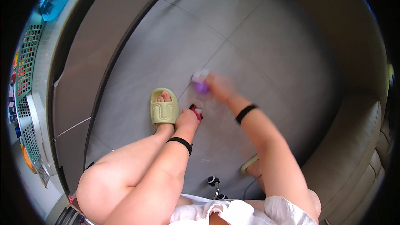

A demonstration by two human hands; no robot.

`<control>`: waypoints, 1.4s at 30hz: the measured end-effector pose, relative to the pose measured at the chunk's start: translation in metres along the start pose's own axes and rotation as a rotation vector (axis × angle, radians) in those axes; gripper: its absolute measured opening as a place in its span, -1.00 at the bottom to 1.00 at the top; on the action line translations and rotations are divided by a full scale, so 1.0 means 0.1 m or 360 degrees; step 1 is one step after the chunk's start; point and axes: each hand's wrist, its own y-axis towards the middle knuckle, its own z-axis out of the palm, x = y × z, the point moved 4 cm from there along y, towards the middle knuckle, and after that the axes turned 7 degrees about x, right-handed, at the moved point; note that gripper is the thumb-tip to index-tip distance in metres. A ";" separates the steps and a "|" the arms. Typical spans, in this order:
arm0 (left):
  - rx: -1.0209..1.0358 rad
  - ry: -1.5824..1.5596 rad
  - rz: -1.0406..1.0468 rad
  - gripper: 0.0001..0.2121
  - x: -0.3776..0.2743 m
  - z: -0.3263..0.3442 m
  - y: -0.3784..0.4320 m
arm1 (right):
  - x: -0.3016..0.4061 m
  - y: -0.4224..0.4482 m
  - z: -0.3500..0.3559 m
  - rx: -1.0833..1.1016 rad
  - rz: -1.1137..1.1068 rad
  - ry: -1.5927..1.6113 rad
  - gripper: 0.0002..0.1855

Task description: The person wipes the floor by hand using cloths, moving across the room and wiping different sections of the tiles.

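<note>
Blurred by motion, my right hand (220,87) is near the middle of the view, above the grey floor. Its fingers are on a purple object (201,87) with a whitish, partly see-through part (200,76); what it is, I cannot tell. Closer to me, my left hand (187,119) is closed on a small red and black object (197,112) with a pale patch, just right of my slippered foot. Black bands circle both wrists. The left fingers are mostly hidden behind the back of the hand.
A pale green slipper (164,109) is on one foot, another (250,163) shows partly at lower right. Grey tiles (250,53) lie below. A brown leather sofa (343,162) stands right, a dark-edged cabinet (90,53) left, beside perforated plastic baskets (29,56). Casters (213,180) show near my lap.
</note>
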 end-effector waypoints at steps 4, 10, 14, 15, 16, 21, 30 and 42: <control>0.0016 0.0052 0.0010 -0.45 -0.07 -0.04 0.00 | -0.93 0.10 -0.77 -0.0711 0.0929 -0.0200 -0.66; 0.0088 -0.0029 -0.0045 -0.42 -0.10 -0.08 -0.10 | -0.41 -0.64 0.01 -0.0705 0.0630 0.0207 -0.64; 0.0018 0.0035 -0.0077 -0.42 -0.04 -0.01 0.00 | 0.39 -1.59 0.89 0.0216 0.0381 0.0662 -0.67; 0.0084 0.0009 -0.0038 -0.41 -0.11 0.00 -0.03 | 0.33 -1.76 0.84 0.0360 0.0057 0.0360 -0.68; 0.0074 -0.0024 -0.0068 -0.41 -0.01 -0.06 -0.04 | 0.37 -1.77 0.82 0.0479 -0.0365 0.0083 -0.69; 0.0001 0.0151 -0.0035 -0.39 -0.08 -0.07 0.00 | -1.03 -1.78 -0.26 -0.0706 0.0916 -0.0038 -0.74; 0.0126 0.0004 -0.0047 -0.36 -0.02 0.00 0.12 | 0.02 -1.09 0.52 -0.0613 0.0735 0.0172 -0.50; -0.0192 -0.0002 0.0159 -0.65 -0.04 0.10 0.25 | 0.38 -0.25 0.17 -0.0335 0.0515 0.0261 -0.60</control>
